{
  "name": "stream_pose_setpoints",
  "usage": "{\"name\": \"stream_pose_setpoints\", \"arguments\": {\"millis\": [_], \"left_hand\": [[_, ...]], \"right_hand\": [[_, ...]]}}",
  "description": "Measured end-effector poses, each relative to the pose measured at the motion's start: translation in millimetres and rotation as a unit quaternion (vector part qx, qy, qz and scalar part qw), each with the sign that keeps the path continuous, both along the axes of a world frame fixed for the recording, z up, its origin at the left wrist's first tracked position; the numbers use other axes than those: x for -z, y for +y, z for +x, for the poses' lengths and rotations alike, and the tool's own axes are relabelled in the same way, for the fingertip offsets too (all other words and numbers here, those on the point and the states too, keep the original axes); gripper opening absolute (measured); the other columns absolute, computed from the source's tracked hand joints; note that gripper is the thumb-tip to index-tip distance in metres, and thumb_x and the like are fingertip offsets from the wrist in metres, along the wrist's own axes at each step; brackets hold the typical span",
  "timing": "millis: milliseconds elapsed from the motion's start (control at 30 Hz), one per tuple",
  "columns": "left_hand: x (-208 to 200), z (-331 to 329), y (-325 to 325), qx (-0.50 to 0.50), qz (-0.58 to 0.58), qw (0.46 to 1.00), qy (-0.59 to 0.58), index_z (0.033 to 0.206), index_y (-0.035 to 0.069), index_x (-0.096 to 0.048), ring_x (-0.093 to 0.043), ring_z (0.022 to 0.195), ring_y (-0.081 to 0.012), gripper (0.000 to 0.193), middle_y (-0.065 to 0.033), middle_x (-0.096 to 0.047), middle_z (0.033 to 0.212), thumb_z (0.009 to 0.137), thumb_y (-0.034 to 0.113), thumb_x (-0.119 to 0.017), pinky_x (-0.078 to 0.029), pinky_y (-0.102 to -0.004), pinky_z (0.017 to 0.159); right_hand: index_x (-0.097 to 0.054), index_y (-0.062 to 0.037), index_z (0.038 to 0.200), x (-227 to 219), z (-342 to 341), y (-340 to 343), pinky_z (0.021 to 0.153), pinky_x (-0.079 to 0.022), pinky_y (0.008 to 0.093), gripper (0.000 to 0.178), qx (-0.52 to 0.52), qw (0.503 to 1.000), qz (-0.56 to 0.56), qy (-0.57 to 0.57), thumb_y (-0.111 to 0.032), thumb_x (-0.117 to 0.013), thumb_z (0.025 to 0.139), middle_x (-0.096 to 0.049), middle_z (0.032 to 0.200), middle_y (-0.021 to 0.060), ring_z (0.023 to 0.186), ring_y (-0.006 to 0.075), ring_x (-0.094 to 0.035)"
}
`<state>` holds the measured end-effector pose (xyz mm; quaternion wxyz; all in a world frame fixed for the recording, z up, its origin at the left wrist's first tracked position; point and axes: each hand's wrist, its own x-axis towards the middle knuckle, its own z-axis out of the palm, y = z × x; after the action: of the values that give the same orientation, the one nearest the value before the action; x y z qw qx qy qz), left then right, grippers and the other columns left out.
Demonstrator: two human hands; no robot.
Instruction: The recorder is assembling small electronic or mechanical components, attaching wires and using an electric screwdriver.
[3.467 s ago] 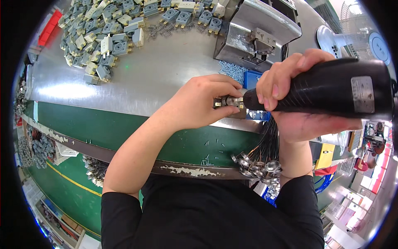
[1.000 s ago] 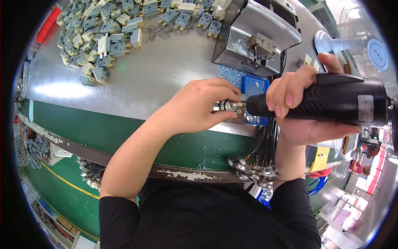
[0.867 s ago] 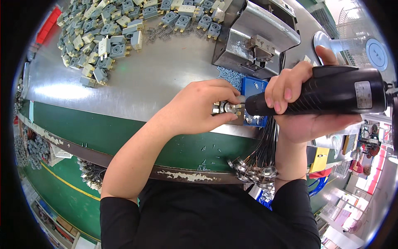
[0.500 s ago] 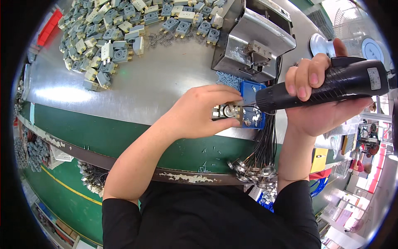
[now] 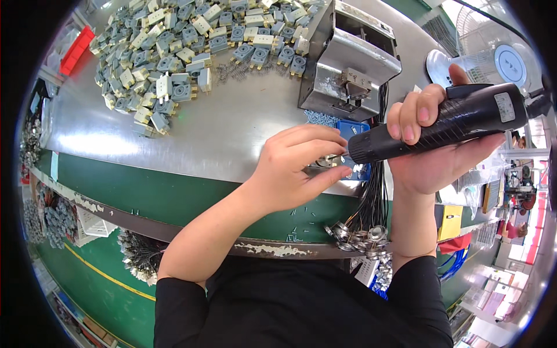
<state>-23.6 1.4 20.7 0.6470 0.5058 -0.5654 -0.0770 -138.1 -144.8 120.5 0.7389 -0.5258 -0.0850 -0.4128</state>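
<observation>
Left hand (image 5: 287, 165): nearer, curled about a small silvery metal part (image 5: 323, 162); can't tell whether gripping.
Part: between thumb and fingers, mostly hidden; axis unclear.
Right hand (image 5: 430, 165): clamped round a black cylindrical power screwdriver (image 5: 447, 123).
Screwdriver axis: left-right, nose leftward toward the part.

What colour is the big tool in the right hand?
The tool is black, with a pale label; the head view shows it best.

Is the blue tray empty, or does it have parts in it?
Not empty: small metal pieces show inside the blue tray. Cannot tell how full; the black screwdriver covers part of it.
</observation>
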Motion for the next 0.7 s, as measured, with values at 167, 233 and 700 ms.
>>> {"name": "stream_pose_setpoints", "arguments": {"millis": [167, 233, 700], "left_hand": [[-25, -8, 8, -0.07, 0.01, 0.994, -0.078, 0.093, 0.003, -0.075, -0.077, 0.1, -0.03, 0.02, -0.0106, -0.079, 0.1, 0.077, 0.002, -0.088, -0.061, -0.04, 0.084], [-36, -13, 11, -0.085, 0.014, 0.993, -0.085, 0.091, 0.003, -0.074, -0.077, 0.099, -0.0296, 0.019, -0.0097, -0.079, 0.098, 0.077, 0.0, -0.087, -0.061, -0.0403, 0.083], [-77, -50, 72, -0.211, -0.01, 0.946, -0.245, 0.09, 0.006, -0.071, -0.077, 0.091, -0.027, 0.016, -0.0082, -0.076, 0.093, 0.079, 0.003, -0.083, -0.059, -0.0393, 0.08]], "right_hand": [[-0.05, -0.0057, 0.147, -17, -8, 12, 0.059, -0.042, 0.0326, 0.089, 0.047, 0.998, 0.029, -0.005, -0.081, -0.031, 0.103, -0.053, 0.082, 0.0037, 0.061, 0.0138, -0.049], [-0.052, -0.0056, 0.144, -28, -13, 14, 0.059, -0.041, 0.032, 0.087, 0.064, 0.997, 0.038, -0.009, -0.08, -0.03, 0.104, -0.053, 0.081, 0.0036, 0.061, 0.0136, -0.048], [-0.058, -0.0094, 0.127, -54, -51, 49, 0.059, -0.041, 0.0341, 0.081, 0.101, 0.98, 0.168, -0.038, -0.08, -0.025, 0.105, -0.052, 0.076, 0.0035, 0.061, 0.0169, -0.048]]}}
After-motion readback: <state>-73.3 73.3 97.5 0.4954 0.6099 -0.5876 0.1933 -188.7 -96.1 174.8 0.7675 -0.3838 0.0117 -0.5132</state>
